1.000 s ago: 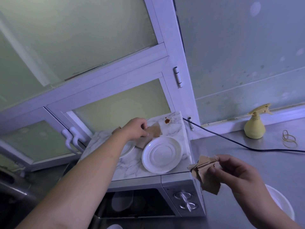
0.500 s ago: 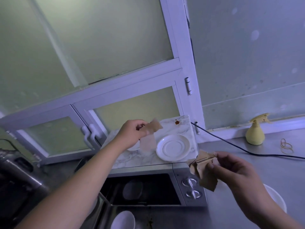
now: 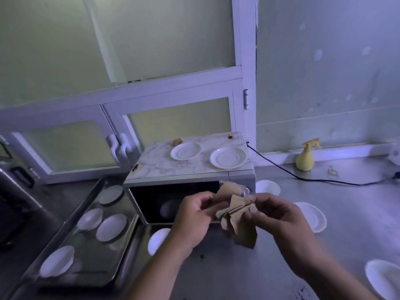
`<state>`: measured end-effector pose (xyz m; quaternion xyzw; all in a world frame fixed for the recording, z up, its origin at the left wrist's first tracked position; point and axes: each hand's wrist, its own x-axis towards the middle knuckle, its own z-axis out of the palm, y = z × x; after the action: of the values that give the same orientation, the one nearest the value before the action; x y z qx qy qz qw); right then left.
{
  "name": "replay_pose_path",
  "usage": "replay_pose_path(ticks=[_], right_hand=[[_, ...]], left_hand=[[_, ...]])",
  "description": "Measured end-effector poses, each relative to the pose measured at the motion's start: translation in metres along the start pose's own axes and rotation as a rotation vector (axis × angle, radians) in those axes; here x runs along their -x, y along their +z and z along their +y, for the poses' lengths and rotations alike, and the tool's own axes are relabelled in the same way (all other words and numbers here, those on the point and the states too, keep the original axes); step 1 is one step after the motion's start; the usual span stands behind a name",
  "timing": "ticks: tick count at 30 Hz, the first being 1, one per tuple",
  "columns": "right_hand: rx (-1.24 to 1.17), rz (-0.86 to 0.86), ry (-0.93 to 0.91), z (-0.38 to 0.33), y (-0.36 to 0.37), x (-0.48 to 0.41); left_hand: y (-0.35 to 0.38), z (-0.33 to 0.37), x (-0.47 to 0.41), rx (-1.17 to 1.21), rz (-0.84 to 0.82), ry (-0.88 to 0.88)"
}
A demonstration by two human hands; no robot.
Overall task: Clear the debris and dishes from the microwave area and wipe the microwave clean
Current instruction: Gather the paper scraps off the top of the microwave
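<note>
– Down in front of the microwave (image 3: 164, 169), what's being held rn, and by which hand?

– brown paper scraps (image 3: 240, 215), a small bunch (count can't be made out, they overlap). They're pinched from both sides: the left hand (image 3: 192, 217) is curled onto the left edge, the right hand (image 3: 279, 215) has thumb and fingers closed on the right end. The bunch is hung from that right pinch, long axis roughly top to bottom, so it's sat between the two hands and touched by both

– ok, and what's to be cleared up top?

– counted: two plates (image 3: 185, 150) side by side on the marbled top, not touching. Three bits of debris (image 3: 177, 141): a brown lump just behind the left plate, a stain at the back right corner, a mark at the front left edge. All of it is found up and beyond the fingers. Lump and mark are nearer the left hand, the corner stain nearer the right

– other dishes (image 3: 111, 227)?

– four are laid in the tray (image 3: 95, 254) on the left, one just in front of the microwave, three on the counter (image 3: 346, 234) to the right. Best guess: the scraps get passed into one hand so the other is freed for the top. No wiping looks done yet, judging by the stains
</note>
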<state>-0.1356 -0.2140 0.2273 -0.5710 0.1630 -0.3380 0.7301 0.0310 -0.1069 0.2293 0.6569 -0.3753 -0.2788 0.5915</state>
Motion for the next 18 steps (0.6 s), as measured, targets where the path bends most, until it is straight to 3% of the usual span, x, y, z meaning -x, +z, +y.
replay_pose_path(ticks=[6,14,18], right_hand=[[0.074,0.029,0.054,0.021,0.058,0.074],[0.234,0.312,0.165,0.056,0.084,0.196],[0.195,0.427,0.245,0.058,0.075,0.262]], left_hand=[[-0.021,-0.01,0.099,0.069,-0.075,-0.082],[-0.028,-0.05,0.198,0.216,-0.272,-0.255],[0.001,-0.069,0.234,0.317,-0.423,-0.35]])
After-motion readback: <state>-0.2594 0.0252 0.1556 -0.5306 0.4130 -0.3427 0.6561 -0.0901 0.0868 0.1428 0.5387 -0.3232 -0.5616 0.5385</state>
